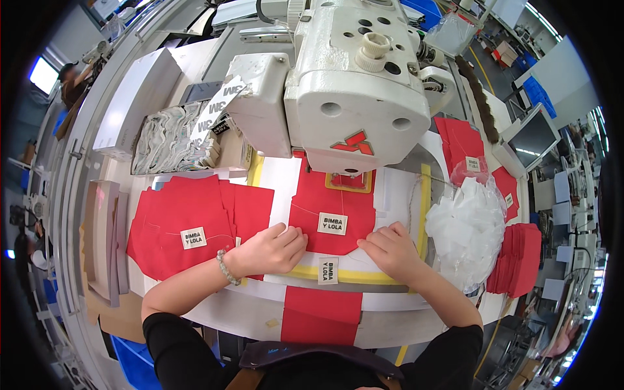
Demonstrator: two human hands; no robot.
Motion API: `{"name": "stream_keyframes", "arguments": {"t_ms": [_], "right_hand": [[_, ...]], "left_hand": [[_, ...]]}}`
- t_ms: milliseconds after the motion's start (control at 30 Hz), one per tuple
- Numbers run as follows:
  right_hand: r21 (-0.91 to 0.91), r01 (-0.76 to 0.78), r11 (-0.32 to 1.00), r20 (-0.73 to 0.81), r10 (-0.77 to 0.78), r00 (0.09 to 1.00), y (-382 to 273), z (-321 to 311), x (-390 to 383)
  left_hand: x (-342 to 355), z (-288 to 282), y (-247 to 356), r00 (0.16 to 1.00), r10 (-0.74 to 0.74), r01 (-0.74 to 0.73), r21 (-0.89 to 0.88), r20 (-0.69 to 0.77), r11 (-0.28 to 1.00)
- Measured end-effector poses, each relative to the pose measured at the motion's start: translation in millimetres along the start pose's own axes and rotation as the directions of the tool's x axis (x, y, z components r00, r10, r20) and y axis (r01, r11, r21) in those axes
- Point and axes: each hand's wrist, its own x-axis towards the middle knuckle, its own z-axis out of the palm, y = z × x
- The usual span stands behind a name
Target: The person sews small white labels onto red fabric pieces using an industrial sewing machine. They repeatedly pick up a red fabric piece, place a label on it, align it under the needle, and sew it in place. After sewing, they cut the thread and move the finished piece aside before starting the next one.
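Note:
A red fabric piece (312,239) with a cream label (332,223) lies under the head of a white sewing machine (357,97). My left hand (270,250), with a beaded bracelet at the wrist, is closed at the piece's lower left edge; the curled fingers hide their exact grip. At the lower right corner my right hand (392,250) pinches the same fabric. A loose thread trails across the piece. Between my hands and nearer to me, a separate cream label (328,271) lies on the yellow-edged bed.
Left stands a stack of labelled red pieces (175,218), behind it a box of folded labels (172,138). A long open box (104,240) is far left. Right are white crumpled plastic (467,231) and stacked red pieces (518,260). Red fabric (322,315) hangs over the front edge.

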Motion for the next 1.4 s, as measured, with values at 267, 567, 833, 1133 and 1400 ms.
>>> {"name": "stream_keyframes", "arguments": {"t_ms": [267,567,833,1133,1400], "right_hand": [[-0.135,-0.475,0.870,-0.028,0.475,0.879,-17,-31,-15],[-0.032,-0.643,0.766,0.170,0.638,0.751,-33,-34,-41],[0.070,-0.560,0.826,-0.132,0.564,0.815,-18,-44,-35],[0.057,-0.586,0.808,-0.071,0.589,0.805,-2,-40,9],[-0.266,-0.219,0.939,-0.125,0.192,0.973,-3,-20,67]], "left_hand": [[-2,-3,-1,0.999,-0.036,0.037,-0.031,0.031,0.999],[-1,-2,-3,0.999,-0.045,0.044,-0.066,-0.016,0.997],[-1,-6,-6,0.989,-0.146,0.145,-0.136,0.001,0.980],[-21,-23,-5,0.908,-0.406,0.247,-0.655,-0.100,0.714],[-53,-63,17,0.962,-0.241,0.176,-0.383,-0.128,0.907]]}}
